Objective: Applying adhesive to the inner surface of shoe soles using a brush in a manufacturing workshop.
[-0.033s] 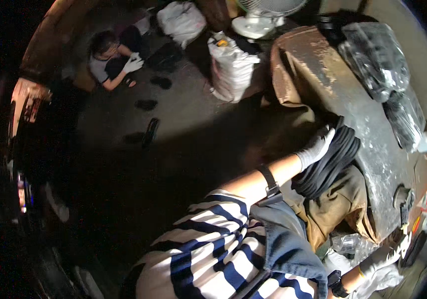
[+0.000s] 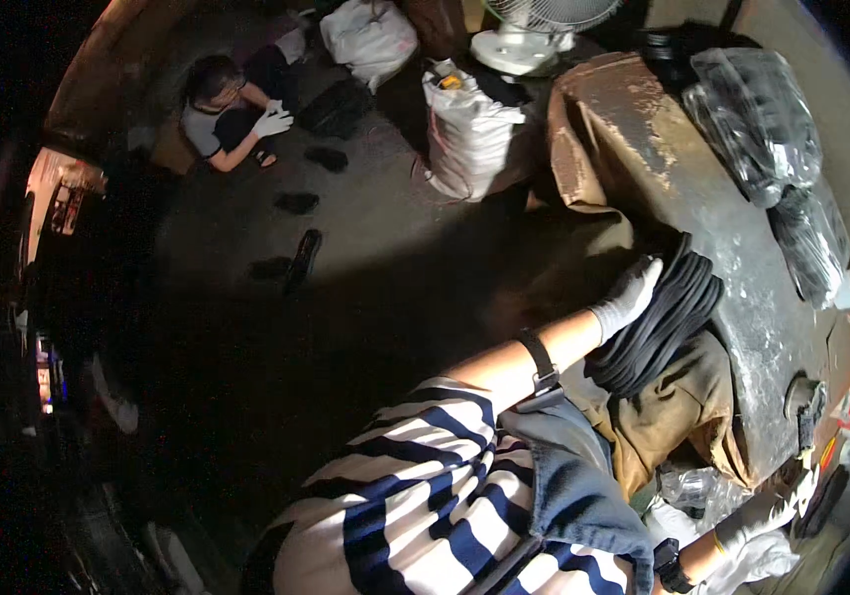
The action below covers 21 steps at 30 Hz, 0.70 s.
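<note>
My left hand (image 2: 631, 296), in a pale work glove, is closed on the left side of a bundle of black coiled loops (image 2: 665, 325); some of its fingertips are hidden by the loops. The bundle rests on a brown cloth (image 2: 678, 402) draped at the edge of a worn grey work surface (image 2: 732, 297). At the lower right, my gloved right hand (image 2: 777, 511) has its fingers stretched out and apart. They are close to a small dark tool with a round part (image 2: 803, 407) at the surface's near end.
Clear-wrapped black packages (image 2: 762, 129) lie along the surface's far right. White sacks (image 2: 469, 134) and a fan (image 2: 524, 45) stand beyond it. A co-worker (image 2: 222, 109) squats at the far left, gloved hands together. Dark flat pieces (image 2: 303, 260) lie on the floor.
The whole view has shifted slightly. The co-worker's head and hands have moved a little. My two hands keep their places at the bundle and near the dark tool.
</note>
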Tool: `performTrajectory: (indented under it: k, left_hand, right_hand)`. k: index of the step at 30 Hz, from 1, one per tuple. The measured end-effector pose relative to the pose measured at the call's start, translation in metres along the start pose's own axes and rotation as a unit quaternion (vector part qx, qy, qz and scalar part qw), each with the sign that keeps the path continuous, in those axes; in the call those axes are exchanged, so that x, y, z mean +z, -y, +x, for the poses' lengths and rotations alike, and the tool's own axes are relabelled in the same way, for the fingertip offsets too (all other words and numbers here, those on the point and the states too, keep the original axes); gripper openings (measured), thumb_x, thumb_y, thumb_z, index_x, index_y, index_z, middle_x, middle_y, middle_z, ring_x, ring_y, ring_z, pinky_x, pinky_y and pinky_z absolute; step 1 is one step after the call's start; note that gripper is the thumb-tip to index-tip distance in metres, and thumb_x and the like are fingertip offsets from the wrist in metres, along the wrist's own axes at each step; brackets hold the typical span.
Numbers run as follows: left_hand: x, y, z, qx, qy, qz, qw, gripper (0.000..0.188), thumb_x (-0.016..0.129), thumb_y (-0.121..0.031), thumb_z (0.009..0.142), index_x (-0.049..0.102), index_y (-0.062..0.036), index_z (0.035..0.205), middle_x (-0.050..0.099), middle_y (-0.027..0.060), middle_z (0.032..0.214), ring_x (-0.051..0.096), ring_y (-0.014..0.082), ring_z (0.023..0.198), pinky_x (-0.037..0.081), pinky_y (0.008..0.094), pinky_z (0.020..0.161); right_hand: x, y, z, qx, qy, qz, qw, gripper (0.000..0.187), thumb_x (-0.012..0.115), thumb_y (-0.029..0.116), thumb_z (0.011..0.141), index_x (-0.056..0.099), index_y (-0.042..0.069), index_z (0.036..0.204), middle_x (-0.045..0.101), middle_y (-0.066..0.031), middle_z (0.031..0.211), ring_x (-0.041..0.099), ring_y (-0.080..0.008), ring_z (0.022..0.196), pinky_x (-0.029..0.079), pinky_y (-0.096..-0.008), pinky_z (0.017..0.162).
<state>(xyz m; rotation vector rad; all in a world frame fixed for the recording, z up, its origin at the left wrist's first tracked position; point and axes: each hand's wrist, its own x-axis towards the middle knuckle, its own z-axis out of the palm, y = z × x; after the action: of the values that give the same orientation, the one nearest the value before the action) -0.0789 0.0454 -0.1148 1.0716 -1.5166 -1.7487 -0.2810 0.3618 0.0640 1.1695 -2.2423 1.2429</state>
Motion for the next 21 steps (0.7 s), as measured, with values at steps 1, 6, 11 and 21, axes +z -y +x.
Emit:
performTrajectory:
  k: [1,6,11,21]
  left_hand:
    - [0.006,0.013,-0.001,0.005,-0.004,-0.118,0.993,0.056,0.056,-0.024,0.1,0.039,0.0043,0.144,0.045,0.0237,0.146,0.043,0.0277,0.136,0.033,0.036,0.113]
    - [0.025,0.04,-0.005,0.093,-0.087,0.102,0.987,0.047,0.053,-0.014,0.094,0.046,0.0032,0.137,0.052,0.0277,0.133,0.049,0.0385,0.125,0.037,0.0418,0.109]
    - [0.02,-0.009,-0.036,0.169,-0.053,0.267,0.947,0.074,0.063,-0.024,0.087,0.032,0.0024,0.148,0.031,0.0317,0.151,0.029,0.0434,0.143,0.027,0.0452,0.118]
    - [-0.006,-0.061,-0.062,0.053,0.05,0.167,0.983,0.054,0.068,-0.005,0.083,0.045,0.0049,0.131,0.061,0.0189,0.123,0.059,0.0254,0.114,0.046,0.0365,0.102]
  right_hand:
    - [0.001,-0.001,0.002,0.0,0.002,-0.002,1.0,0.039,0.049,0.025,0.102,0.061,-0.005,0.124,0.065,-0.0155,0.121,0.063,-0.025,0.107,0.046,-0.0379,0.098]
    - [0.005,-0.003,0.006,0.0,-0.011,-0.005,1.0,0.039,0.05,0.025,0.102,0.061,-0.005,0.124,0.065,-0.0154,0.12,0.063,-0.0248,0.107,0.047,-0.0378,0.098]
    - [0.007,-0.004,0.008,0.008,-0.019,-0.006,1.0,0.038,0.05,0.025,0.102,0.061,-0.004,0.124,0.066,-0.0152,0.12,0.063,-0.0246,0.106,0.047,-0.0376,0.098]
    - [-0.029,-0.052,0.008,0.074,-0.119,0.006,0.99,0.038,0.051,0.026,0.102,0.062,-0.004,0.123,0.066,-0.015,0.118,0.064,-0.0241,0.105,0.047,-0.0373,0.097]
